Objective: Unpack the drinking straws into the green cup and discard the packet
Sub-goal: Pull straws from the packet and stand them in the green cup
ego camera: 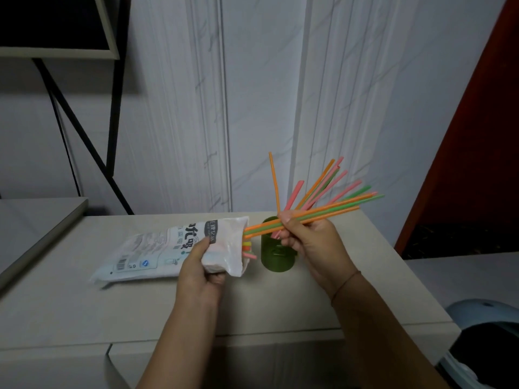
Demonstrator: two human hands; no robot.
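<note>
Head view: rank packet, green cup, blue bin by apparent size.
1. packet and blue bin: comparable. The bin is cropped by the frame and nearer the camera, so unranked.
2. green cup: clearly smallest, partly hidden by the right hand.

Left grip, right grip, both curled

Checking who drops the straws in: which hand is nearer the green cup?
Right. The right hand, pinching straws, overlaps the right edge of the green cup; the left hand grips the packet left of it.
</note>
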